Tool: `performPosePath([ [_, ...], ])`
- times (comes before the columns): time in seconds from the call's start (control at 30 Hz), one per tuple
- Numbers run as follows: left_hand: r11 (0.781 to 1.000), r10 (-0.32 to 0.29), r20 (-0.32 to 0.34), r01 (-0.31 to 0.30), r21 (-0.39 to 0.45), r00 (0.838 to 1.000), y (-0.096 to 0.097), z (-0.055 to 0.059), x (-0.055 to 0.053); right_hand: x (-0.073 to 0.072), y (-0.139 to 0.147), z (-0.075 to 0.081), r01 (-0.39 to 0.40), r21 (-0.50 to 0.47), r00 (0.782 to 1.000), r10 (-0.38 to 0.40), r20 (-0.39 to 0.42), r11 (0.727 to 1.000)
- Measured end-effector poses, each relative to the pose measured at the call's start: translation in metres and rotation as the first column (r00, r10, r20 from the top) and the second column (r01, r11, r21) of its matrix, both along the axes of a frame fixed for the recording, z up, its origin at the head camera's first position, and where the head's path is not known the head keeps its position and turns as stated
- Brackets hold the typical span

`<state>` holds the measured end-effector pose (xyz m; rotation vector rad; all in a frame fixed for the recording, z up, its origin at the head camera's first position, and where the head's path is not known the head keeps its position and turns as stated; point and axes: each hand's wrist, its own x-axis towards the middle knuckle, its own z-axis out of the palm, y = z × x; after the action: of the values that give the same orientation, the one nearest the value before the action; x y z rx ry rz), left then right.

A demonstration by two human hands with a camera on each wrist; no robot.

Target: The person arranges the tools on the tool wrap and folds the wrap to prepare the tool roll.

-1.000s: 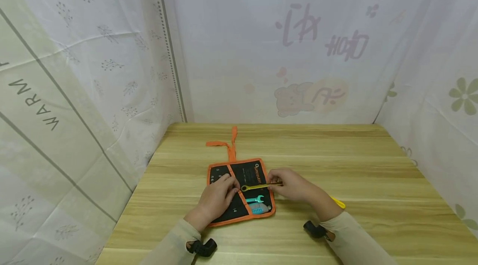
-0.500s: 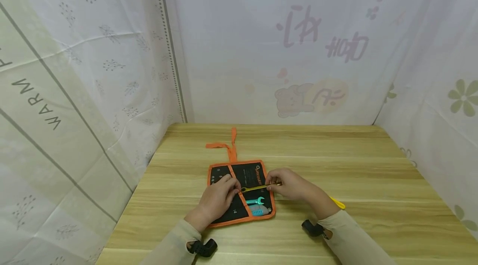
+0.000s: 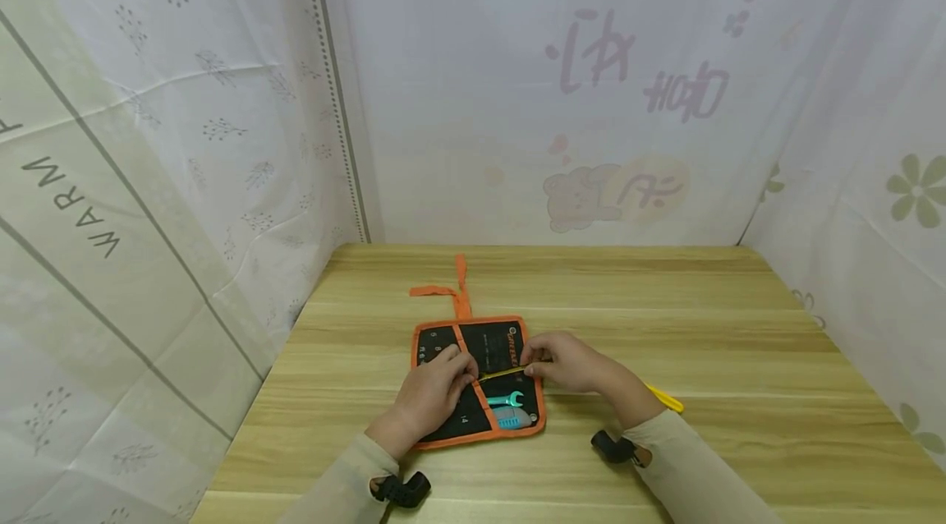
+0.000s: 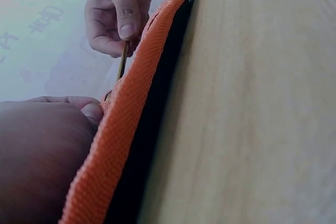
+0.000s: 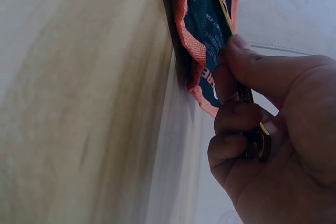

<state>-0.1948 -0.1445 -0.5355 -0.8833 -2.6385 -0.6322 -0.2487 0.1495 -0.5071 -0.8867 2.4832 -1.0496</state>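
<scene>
A black tool pouch (image 3: 484,341) with orange trim lies spread on the table. My right hand (image 3: 569,362) pinches a gold combination wrench (image 3: 502,374) near its open end, as the right wrist view shows, with the fingers curled round the shank. The wrench's ring end is at the orange pocket edge (image 3: 484,397), beside the fingertips of my left hand (image 3: 432,388). Thumb and finger of that left hand (image 4: 58,129) pinch the orange trim there. Below the gold wrench, a teal wrench (image 3: 506,400) and a grey-and-blue utility knife (image 3: 513,418) stick out of the pocket.
Orange tie straps (image 3: 461,306) stretch from the pouch's far edge over the wooden table (image 3: 628,294). A yellow strip-like object (image 3: 665,398) is partly hidden behind my right forearm. Patterned curtains (image 3: 458,97) hang behind and at both sides.
My right hand has moved slightly left with the gold wrench, and its ring end has gone from lying in view to mostly hidden at the pocket edge. The left hand stays about where it was.
</scene>
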Motion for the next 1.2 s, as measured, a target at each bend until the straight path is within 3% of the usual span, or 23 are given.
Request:
performPosePath([
  [0.2,1.0,-0.029,-0.017,0.029,0.007,0.999,0.0,0.0,-0.001,-0.002,-0.004,0.002,-0.009,-0.003,1.0,0.009,0.008,1.0],
  [0.43,1.0,-0.02,-0.004,0.02,0.001,1.0,0.001,0.001,-0.001,0.0,-0.01,0.0,-0.01,-0.034,1.0,0.011,0.022,0.999],
  [0.83,0.998,-0.051,0.065,0.05,0.024,0.997,0.004,0.001,-0.001,0.007,-0.031,-0.005,-0.07,0.021,0.997,0.071,-0.036,0.997],
  [1.03,0.999,-0.036,0.061,0.035,0.019,0.997,0.004,0.001,0.0,0.01,-0.031,-0.002,-0.062,0.038,0.997,0.063,-0.038,0.997],
  [1.2,0.999,-0.033,0.049,0.032,0.019,0.998,0.002,0.0,0.0,0.01,-0.026,-0.001,-0.037,0.065,0.995,0.043,-0.089,0.997],
])
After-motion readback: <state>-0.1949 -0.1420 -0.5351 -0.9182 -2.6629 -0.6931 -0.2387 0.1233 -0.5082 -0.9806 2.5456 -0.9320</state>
